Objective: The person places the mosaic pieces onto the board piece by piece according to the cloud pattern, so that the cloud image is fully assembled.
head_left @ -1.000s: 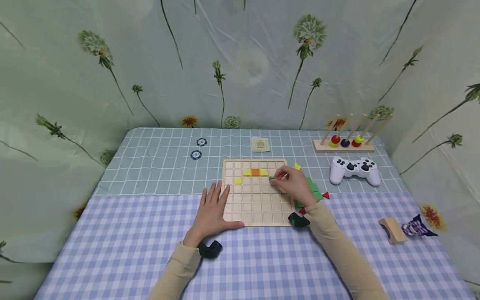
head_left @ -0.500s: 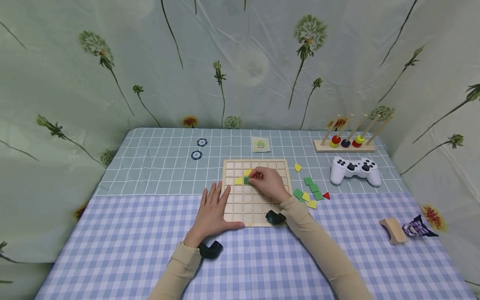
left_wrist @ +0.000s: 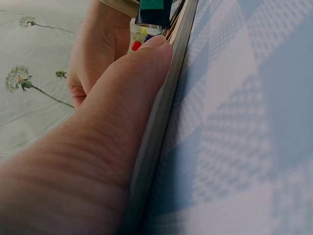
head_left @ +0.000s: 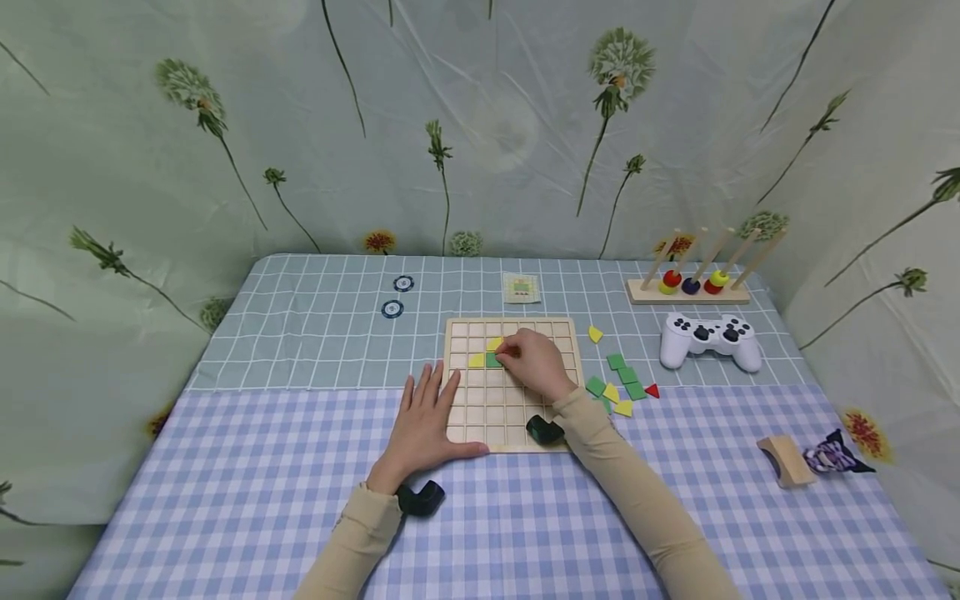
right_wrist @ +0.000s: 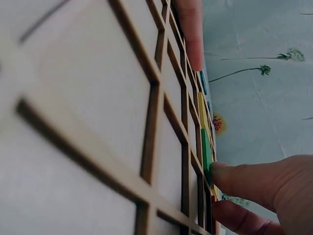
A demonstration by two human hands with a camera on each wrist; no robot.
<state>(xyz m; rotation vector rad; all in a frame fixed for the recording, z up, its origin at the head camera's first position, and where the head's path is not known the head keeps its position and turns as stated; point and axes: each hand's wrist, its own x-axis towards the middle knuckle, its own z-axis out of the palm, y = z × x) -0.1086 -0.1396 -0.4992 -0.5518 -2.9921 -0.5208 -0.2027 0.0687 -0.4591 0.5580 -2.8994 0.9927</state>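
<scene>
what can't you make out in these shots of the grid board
- Head view: the right hand covers the board cells beneath it; the orange piece there is hidden.
- Head view: the card is too small to read its pattern.
- Right wrist view: the green tile shows edge-on only, behind a fingertip, so whether it sits flat is unclear.
- Left wrist view: the left hand fills the frame; its fingers are cut off.

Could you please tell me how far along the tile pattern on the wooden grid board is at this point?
Early on. Two yellow tiles already sit in the wooden grid board. In hand: the right hand presses a green tile into a cell beside them, while the left hand rests flat on the board's near left corner. Most cells are bare, and loose tiles wait to the right.
</scene>
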